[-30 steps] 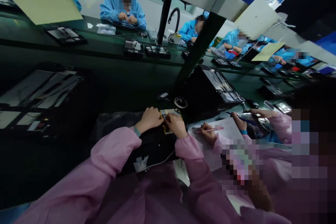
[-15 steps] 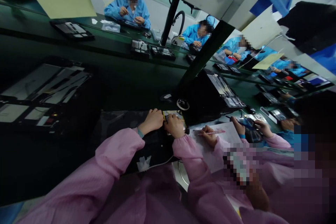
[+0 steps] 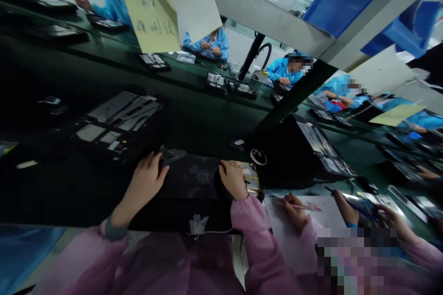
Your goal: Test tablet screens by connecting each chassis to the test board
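My left hand (image 3: 147, 183) sits at the left edge of a dark translucent plastic sheet (image 3: 190, 174), fingers spread and apparently holding nothing. My right hand (image 3: 233, 179) rests on the sheet's right end, next to a small yellow-edged flat electronic part (image 3: 251, 177). Its fingers lie curved and apart, with nothing clearly held. Pink sleeves cover both my forearms. The part lies uncovered, with my hands to its left.
A roll of tape (image 3: 258, 156) and black trays of device panels (image 3: 119, 124) stand nearby. To the right, a co-worker's hand (image 3: 294, 209) holds a pink pen over white paper (image 3: 304, 226). A dark green bench (image 3: 194, 85) runs behind, with workers in blue beyond.
My left hand has moved left, away from the small part, and my right hand has shifted slightly left of it. The whole view has tilted and swung as my head turned.
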A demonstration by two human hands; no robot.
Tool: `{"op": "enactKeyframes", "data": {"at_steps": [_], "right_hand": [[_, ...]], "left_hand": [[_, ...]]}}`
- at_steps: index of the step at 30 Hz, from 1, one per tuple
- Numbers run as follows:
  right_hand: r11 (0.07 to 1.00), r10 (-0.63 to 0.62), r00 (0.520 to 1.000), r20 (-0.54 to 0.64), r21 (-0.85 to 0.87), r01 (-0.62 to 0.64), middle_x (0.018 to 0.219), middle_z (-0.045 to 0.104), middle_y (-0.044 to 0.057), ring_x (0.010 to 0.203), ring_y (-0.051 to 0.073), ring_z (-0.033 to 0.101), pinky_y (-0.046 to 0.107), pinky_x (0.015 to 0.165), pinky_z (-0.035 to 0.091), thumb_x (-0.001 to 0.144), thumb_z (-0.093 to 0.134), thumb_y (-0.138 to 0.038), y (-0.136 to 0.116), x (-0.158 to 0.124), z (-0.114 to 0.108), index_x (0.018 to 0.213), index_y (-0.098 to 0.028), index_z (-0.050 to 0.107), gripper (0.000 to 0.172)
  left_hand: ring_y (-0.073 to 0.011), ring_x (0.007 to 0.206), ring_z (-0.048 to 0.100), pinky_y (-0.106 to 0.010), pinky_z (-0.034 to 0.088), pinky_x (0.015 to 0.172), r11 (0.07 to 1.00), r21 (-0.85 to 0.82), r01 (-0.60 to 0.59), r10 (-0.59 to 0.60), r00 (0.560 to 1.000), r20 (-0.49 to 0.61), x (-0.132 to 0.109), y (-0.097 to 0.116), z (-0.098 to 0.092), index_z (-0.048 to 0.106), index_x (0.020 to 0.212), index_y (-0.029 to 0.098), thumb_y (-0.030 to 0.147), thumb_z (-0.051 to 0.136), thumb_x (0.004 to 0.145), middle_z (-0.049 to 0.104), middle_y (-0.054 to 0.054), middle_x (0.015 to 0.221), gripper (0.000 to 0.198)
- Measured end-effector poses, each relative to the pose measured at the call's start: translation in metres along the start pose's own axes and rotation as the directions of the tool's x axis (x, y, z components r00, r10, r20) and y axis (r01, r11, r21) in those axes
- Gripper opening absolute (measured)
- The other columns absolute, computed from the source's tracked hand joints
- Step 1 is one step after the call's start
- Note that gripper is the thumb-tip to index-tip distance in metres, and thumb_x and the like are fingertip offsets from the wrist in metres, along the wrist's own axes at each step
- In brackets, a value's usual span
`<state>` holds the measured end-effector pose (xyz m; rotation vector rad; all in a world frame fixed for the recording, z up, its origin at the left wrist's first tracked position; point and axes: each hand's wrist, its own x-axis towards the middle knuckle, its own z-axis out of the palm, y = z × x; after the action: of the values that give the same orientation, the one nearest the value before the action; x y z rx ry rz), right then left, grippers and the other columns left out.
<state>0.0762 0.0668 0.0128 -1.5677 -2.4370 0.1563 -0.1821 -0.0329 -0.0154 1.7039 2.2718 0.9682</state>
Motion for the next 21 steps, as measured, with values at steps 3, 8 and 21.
{"op": "enactKeyframes", "data": {"at_steps": [3, 8, 21], "right_hand": [[0.999, 0.037, 0.999, -0.022, -0.036, -0.037, 0.104, 0.069, 0.015, 0.104, 0.027, 0.06, 0.039, 0.09, 0.04, 0.092, 0.047, -0.024, -0.017, 0.002, 0.012, 0.111, -0.014, 0.065, 0.028], [0.977, 0.144, 0.986, -0.082, 0.169, -0.129, 0.098, 0.069, 0.014, 0.093, 0.027, 0.064, 0.039, 0.083, 0.046, 0.087, 0.05, -0.024, -0.013, 0.003, 0.01, 0.116, -0.012, 0.06, 0.033], [0.862, -0.078, 0.883, -0.463, 0.414, 0.293, 0.109, 0.066, 0.009, 0.106, 0.021, 0.062, 0.041, 0.096, 0.05, 0.081, 0.043, -0.006, 0.004, -0.037, -0.027, 0.101, -0.022, 0.068, 0.036]], "left_hand": [[-0.034, 0.128, 0.048, -0.051, 0.041, 0.105, 0.983, -0.138, 0.122, -0.119, 0.992, 0.034, -0.021, -0.02, 0.002, 0.055, 0.123, 0.014, 0.042, 0.042, 0.089, 0.048, -0.02, 0.141, 0.046], [-0.026, 0.123, 0.054, -0.047, 0.04, 0.108, 0.866, -0.465, 0.184, -0.24, 0.969, -0.064, -0.024, -0.007, -0.006, 0.058, 0.114, 0.02, 0.032, 0.045, 0.088, 0.058, -0.011, 0.131, 0.032], [-0.0246, 0.116, 0.058, -0.04, 0.047, 0.101, 0.781, -0.624, -0.034, -0.167, 0.951, -0.26, -0.034, 0.002, -0.043, 0.066, 0.093, 0.021, 0.027, 0.053, 0.087, 0.063, -0.006, 0.122, 0.016]]}}
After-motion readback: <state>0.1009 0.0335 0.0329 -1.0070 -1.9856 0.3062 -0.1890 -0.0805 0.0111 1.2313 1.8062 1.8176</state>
